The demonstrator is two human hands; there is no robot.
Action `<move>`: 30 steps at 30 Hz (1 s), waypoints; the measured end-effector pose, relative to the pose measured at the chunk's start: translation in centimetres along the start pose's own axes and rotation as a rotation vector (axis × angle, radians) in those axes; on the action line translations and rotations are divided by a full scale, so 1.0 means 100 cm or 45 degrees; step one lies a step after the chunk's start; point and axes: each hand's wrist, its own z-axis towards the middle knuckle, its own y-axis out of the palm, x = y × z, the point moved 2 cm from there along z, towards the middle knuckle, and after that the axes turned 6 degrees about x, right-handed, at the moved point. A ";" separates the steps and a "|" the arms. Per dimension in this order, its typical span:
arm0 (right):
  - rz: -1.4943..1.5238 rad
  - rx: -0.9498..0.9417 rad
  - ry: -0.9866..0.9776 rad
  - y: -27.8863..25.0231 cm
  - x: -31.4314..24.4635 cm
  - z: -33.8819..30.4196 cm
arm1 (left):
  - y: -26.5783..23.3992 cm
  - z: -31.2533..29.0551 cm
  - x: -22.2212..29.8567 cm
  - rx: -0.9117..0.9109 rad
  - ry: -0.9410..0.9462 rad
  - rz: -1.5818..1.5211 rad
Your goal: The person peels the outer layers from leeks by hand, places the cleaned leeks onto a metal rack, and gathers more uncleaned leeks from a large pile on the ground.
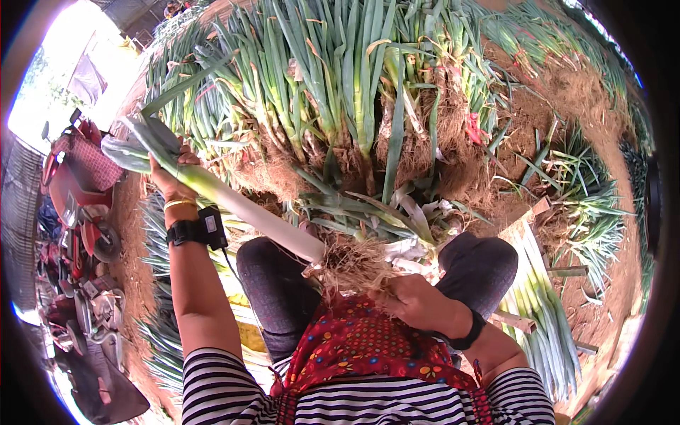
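A long green onion (251, 212) lies slantwise across my lap, its leaves at the upper left and its bushy brown roots (352, 265) toward the middle. My left hand (172, 174) is closed round it where the white shaft turns green. At the other end, my right hand (419, 303) has its fingers closed at the edge of the roots; whether it also holds anything small is hidden. Loose leaves and peeled white skins (407, 249) lie on the ground just beyond my knees.
Rooted green onions (319, 92) stand massed in front of me. Cleaned stalks (542, 304) rest on a wooden frame (516, 322) at my right; more bundled stalks (159, 297) lie at my left. Leafy scraps (584, 205) litter the soil farther right. Parked red motorbikes (85, 205) line the left side.
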 end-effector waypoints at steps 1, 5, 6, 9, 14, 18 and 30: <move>0.043 0.027 0.055 -0.004 -0.001 -0.004 | 0.000 0.003 -0.001 0.001 -0.017 -0.013; 0.268 0.040 0.460 -0.029 0.008 -0.042 | -0.007 0.012 0.016 0.152 0.116 0.049; 0.263 0.037 0.452 -0.036 0.016 -0.049 | -0.015 0.018 0.028 0.252 0.133 0.025; 0.193 0.072 0.663 -0.042 0.040 -0.060 | -0.022 0.024 0.047 0.270 0.135 0.038; -0.822 0.347 0.710 -0.061 0.086 -0.045 | -0.016 0.014 0.071 0.498 0.434 0.310; -0.966 0.215 0.825 -0.070 0.101 -0.020 | 0.012 -0.017 0.088 0.657 0.575 0.432; -0.392 0.624 -0.120 -0.019 -0.008 0.127 | 0.087 -0.099 -0.051 0.190 0.403 0.320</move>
